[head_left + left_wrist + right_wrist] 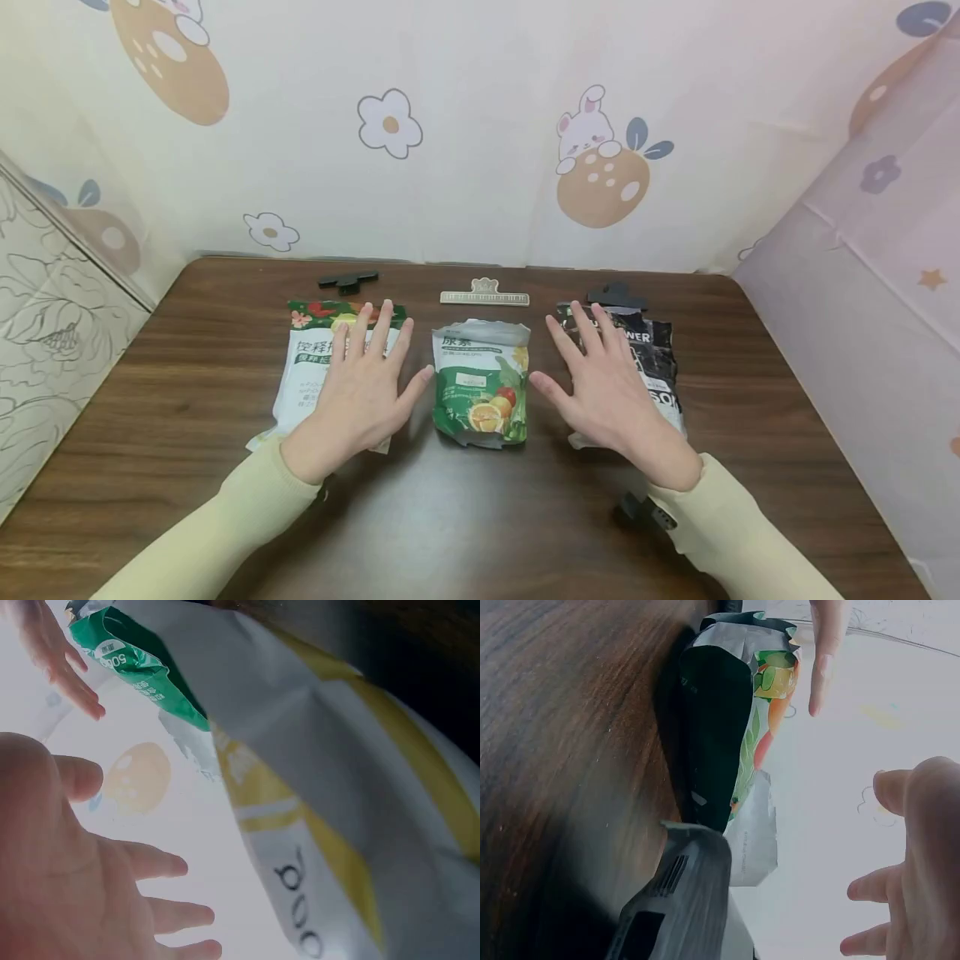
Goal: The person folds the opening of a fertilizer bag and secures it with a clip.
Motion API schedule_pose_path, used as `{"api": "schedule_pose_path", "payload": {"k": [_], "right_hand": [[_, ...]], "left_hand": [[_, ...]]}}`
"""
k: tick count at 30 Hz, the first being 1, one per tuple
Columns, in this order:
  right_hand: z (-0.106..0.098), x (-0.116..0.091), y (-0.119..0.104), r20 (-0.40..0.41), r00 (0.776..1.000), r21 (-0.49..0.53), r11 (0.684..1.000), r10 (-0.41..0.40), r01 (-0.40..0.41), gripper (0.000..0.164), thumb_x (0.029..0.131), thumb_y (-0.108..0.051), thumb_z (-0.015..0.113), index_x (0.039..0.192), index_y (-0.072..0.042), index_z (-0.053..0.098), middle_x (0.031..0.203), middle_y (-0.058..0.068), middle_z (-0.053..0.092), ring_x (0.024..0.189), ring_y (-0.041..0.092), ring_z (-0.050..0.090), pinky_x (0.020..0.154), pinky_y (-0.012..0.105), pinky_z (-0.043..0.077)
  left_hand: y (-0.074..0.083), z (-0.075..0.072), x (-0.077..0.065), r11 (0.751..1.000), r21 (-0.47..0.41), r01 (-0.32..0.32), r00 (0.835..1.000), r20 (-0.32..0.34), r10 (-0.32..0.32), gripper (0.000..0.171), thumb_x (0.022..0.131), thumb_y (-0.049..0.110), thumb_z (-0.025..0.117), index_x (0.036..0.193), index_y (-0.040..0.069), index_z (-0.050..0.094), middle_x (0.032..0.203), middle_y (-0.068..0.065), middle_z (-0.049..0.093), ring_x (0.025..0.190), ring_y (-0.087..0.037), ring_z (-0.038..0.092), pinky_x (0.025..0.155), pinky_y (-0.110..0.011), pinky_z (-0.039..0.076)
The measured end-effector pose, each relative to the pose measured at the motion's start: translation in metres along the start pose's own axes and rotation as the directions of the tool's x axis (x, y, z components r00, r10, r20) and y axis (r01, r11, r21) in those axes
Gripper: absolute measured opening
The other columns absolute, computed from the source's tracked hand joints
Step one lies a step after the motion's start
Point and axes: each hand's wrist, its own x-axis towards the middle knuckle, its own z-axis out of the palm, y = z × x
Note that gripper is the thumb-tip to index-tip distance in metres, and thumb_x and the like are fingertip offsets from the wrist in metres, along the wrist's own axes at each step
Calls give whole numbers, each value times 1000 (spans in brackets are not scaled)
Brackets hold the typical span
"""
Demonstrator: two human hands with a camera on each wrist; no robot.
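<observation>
Spread flat above a white packaging bag [300,396] with a green, flowered top strip, my left hand [363,392] has straight fingers and holds nothing. In the left wrist view a gap shows between that hand [75,877] and the bag's side [255,697]. My right hand [606,387], fingers also spread, hovers over a black-and-white bag [662,354], partly covering it. Between the hands lies a smaller green-and-white bag [472,379] printed with fruit; its upper edge looks uneven. In the right wrist view my right hand [922,862] stands apart from the bags.
Behind the bags lie three clips: a black one [348,282] at left, a clear ruler-like one [484,295] in the middle, and another black one [617,295] at right. All rest on a brown wooden table [420,533]. A patterned curtain [480,192] hangs along the back edge.
</observation>
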Motion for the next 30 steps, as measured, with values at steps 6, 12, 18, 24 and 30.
{"api": "schedule_pose_path", "payload": {"k": [6,12,18,24,30], "right_hand": [[0,0,0,10,1000,24,1000,-10,10,79,96,-66,44,156,-15,34,162,20,19,149,40,7,113,64,12],[-1,2,1,-20,999,40,999,-34,35,72,97,-60,49,150,-11,45,156,22,31,147,43,15,114,62,13],[0,4,1,-29,998,86,995,-47,49,55,97,-47,58,136,-7,60,148,21,42,142,43,25,111,60,23],[0,12,-3,-23,999,134,990,-39,42,41,97,-37,62,124,-7,67,136,15,56,130,37,43,106,55,34],[2,24,-13,10,999,212,977,-33,30,32,98,-35,62,120,-12,69,125,7,65,120,30,55,99,50,43]], "left_hand": [[-4,-1,2,1000,-17,-6,1000,-21,6,71,101,57,35,153,9,38,162,-19,22,149,-39,12,115,-59,5],[-10,-6,6,995,-55,-84,989,-126,77,53,100,41,48,138,6,58,145,-19,49,131,-40,41,112,-54,23],[-18,-12,8,986,-102,-135,968,-224,109,32,96,30,58,111,6,72,111,-11,70,102,-34,62,89,-48,48],[-24,-20,8,981,-174,-84,986,-156,56,20,94,27,60,97,12,74,85,-2,72,75,-21,64,62,-39,50],[-38,-26,4,961,-274,27,1000,-8,-30,22,97,30,58,101,15,74,86,4,71,81,-15,66,68,-39,51]]}}
